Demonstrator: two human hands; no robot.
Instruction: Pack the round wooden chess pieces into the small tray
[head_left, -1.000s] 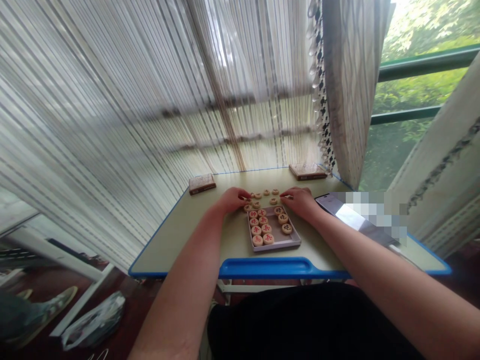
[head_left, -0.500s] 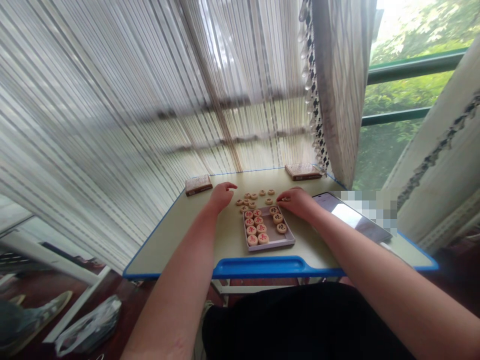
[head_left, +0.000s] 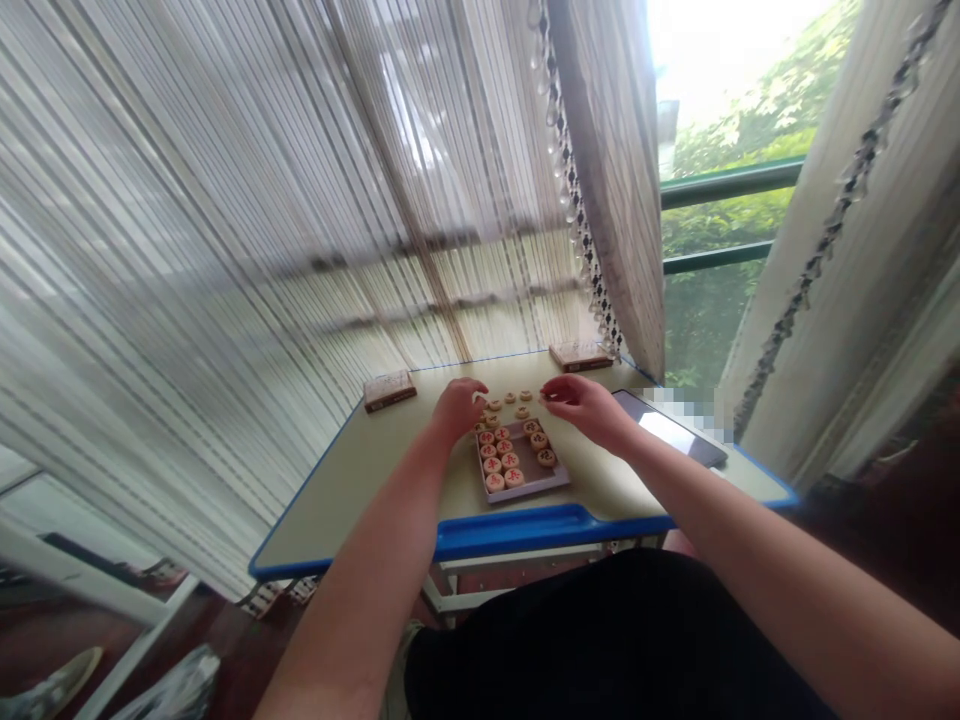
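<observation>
Loose round wooden xiangqi pieces (head_left: 523, 412) lie on the table beyond a shallow open box (head_left: 525, 492). Inside the box, red-marked pieces (head_left: 492, 466) fill two columns at the left, and three dark-marked pieces (head_left: 538, 440) line the right side. My left hand (head_left: 457, 408) reaches over the left end of the loose pieces, its fingers curved and apart, partly hiding some. My right hand (head_left: 579, 405) is at the right end of the group, thumb and fingertips pinched on a xiangqi piece (head_left: 544, 398) that is mostly hidden.
Two flat brown boxes stand at the table's back corners, one on the left (head_left: 390, 391) and one on the right (head_left: 580, 355). A tablet (head_left: 671, 428) lies by my right forearm. A blue tray edge (head_left: 514, 532) runs along the front, and string curtains (head_left: 300, 180) hang behind.
My left hand has moved right, from beside the loose pieces to over them. My right hand's fingertips have closed on a piece at the group's right end. The camera view has turned somewhat.
</observation>
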